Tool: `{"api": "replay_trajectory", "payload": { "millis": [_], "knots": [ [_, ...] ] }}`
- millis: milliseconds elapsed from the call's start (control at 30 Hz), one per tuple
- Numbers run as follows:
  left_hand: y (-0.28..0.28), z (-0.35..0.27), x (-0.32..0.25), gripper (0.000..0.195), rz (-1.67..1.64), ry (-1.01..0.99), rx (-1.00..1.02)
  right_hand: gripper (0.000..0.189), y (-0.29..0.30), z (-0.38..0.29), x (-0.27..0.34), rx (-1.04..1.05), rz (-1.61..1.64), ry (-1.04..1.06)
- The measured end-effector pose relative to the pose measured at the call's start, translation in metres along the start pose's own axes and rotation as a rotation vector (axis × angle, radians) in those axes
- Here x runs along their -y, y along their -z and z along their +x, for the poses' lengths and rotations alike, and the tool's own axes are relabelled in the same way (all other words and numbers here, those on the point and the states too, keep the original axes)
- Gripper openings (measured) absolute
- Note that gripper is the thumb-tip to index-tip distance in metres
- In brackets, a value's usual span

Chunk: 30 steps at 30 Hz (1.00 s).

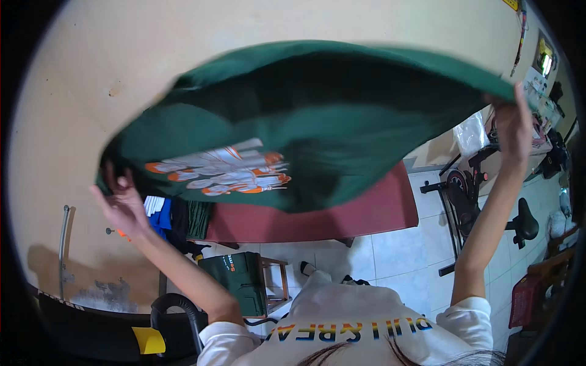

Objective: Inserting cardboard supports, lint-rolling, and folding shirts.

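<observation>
A dark green cloth garment (357, 146) with a white and orange print (219, 171) is spread in the air before me, slightly blurred. At its left end is my left hand (121, 201), fingers partly inside the fabric. My right hand (512, 123) grips the far right end, raised higher. The cloth billows with a dark hollow along its upper part. Below it lies a table with a dark red cover (375, 206), partly hidden by the cloth.
Folded clothes (199, 219) lie at the table's left end. A green printed cloth (236, 279) covers a wooden stool (279, 283) nearer me. An exercise bike (467, 201) stands right, a red crate (524, 299) at far right. A wall (137, 55) rises behind.
</observation>
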<state>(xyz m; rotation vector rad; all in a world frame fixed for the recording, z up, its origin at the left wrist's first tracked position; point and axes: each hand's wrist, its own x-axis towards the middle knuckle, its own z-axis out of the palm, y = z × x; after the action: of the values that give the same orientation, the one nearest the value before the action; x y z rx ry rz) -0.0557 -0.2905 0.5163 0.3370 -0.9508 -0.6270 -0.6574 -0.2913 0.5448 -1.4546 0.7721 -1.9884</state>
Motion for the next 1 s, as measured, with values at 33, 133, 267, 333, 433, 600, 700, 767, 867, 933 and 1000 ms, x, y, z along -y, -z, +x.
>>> {"api": "replay_trajectory", "payload": {
  "millis": [33, 133, 267, 333, 433, 600, 700, 767, 867, 933, 1000],
  "knots": [
    [-0.02, 0.012, -0.004, 0.048, 0.072, -0.065, -0.041, 0.037, 0.009, 0.007, 0.027, 0.044, -0.092, 0.075],
    [-0.028, 0.023, -0.027, 0.05, 0.124, -0.133, 0.032, 0.04, 0.003, 0.023, 0.061, 0.218, -0.124, 0.235],
    [-0.007, 0.02, -0.007, 0.048, 0.148, -0.02, 0.029, 0.042, -0.016, 0.025, 0.052, 0.011, -0.209, 0.188],
    [0.002, 0.01, 0.007, 0.047, 0.217, 0.048, -0.012, 0.047, -0.011, 0.027, 0.025, 0.012, -0.265, 0.12],
    [0.0, -0.005, 0.035, 0.047, 0.38, 0.224, -0.089, 0.05, -0.017, 0.025, -0.02, 0.033, -0.348, -0.065],
    [-0.014, 0.006, 0.081, 0.048, 0.626, 0.404, 0.019, 0.052, -0.018, 0.04, -0.07, 0.07, -0.448, -0.249],
    [-0.006, 0.015, 0.105, 0.052, 0.657, 0.306, 0.063, 0.053, -0.024, 0.046, -0.09, 0.089, -0.458, -0.247],
    [0.006, 0.013, 0.126, 0.054, 0.707, 0.291, -0.006, 0.053, -0.027, 0.047, -0.101, 0.067, -0.431, -0.225],
    [0.05, -0.015, 0.174, 0.056, 1.081, 0.346, 0.0, 0.074, -0.028, 0.013, -0.158, -0.067, -0.668, -0.404],
    [0.063, -0.067, 0.213, 0.061, 1.316, 0.38, 0.255, 0.086, -0.001, -0.041, -0.231, -0.055, -0.91, -0.588],
    [0.075, -0.126, 0.249, 0.058, 1.281, 0.565, 0.394, 0.083, 0.005, -0.126, -0.288, 0.086, -0.986, -0.653]
  ]
}}
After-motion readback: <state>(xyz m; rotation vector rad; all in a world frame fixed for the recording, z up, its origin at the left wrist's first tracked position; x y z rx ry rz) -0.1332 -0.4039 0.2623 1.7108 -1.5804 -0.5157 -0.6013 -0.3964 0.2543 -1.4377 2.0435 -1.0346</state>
